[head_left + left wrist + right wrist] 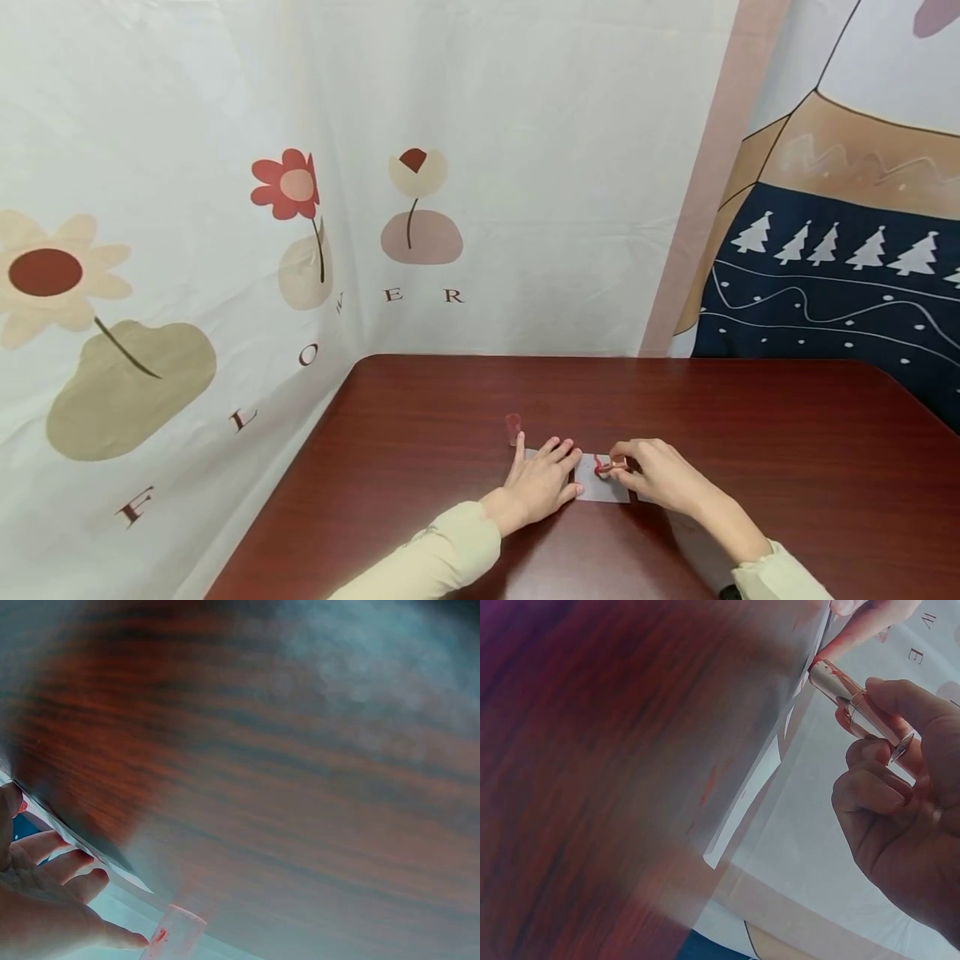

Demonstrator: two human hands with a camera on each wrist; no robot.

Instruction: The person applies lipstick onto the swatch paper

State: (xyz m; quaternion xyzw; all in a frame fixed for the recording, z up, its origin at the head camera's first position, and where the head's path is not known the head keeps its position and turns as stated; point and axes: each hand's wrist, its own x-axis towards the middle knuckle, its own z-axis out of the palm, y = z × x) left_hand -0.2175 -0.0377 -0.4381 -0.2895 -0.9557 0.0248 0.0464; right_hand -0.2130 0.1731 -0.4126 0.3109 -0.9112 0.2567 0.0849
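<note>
My right hand (663, 475) pinches a shiny rose-gold lipstick tube (855, 705) between thumb and fingers. The tube is tilted, with its tip right at a white sheet of paper (603, 492) on the table. Red marks (597, 462) show on the paper under that tip. Fingers spread, my left hand (543, 481) rests on the left part of the sheet and covers much of it. A clear cap (513, 429) with red smears inside stands beside the left little finger, close to its tip in the left wrist view.
The dark red-brown wooden table (420, 433) has a glossy surface. Behind it hangs a white curtain (555, 167) printed with flowers and letters. A dark blue patterned cloth (825, 292) hangs at the right.
</note>
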